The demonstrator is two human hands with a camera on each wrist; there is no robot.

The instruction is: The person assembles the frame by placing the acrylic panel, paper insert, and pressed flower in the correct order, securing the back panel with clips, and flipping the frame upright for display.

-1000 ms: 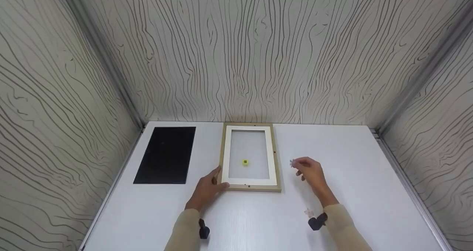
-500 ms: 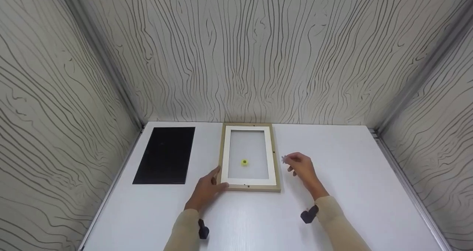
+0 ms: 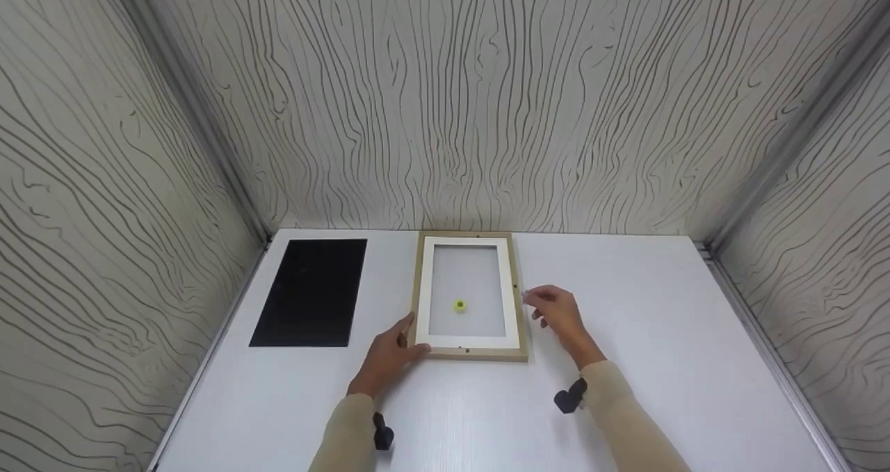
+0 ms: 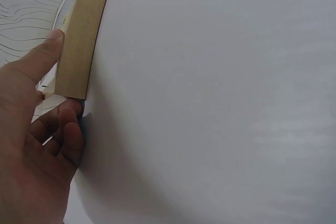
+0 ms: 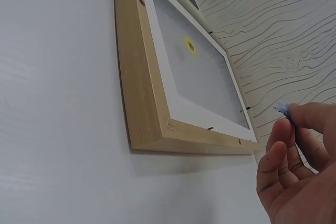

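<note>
A light wooden picture frame (image 3: 521, 333) with a white mat (image 3: 514, 305) lies face up on the white table. Inside the mat opening sits a small yellow flower (image 3: 460, 306). My left hand (image 3: 388, 358) grips the frame's near left corner; in the left wrist view its thumb (image 4: 50, 45) lies along the wooden frame (image 4: 81, 40) while the other fingers curl at the corner. Just off the frame's right side, my right hand (image 3: 558, 313) pinches a small blue-purple flower (image 5: 283, 108) between thumb and index finger.
A black rectangular panel (image 3: 309, 293) lies flat to the left of the frame. Walls with a wood-grain pattern (image 3: 473, 110) enclose the white table (image 3: 646, 305) at the back and sides. Black cameras (image 3: 570, 397) are worn on both wrists.
My right hand has moved left and slightly away from me with the blue-purple flower, up to the frame's right edge. A pale flower near the right wrist has become hidden. The left hand stays put.
</note>
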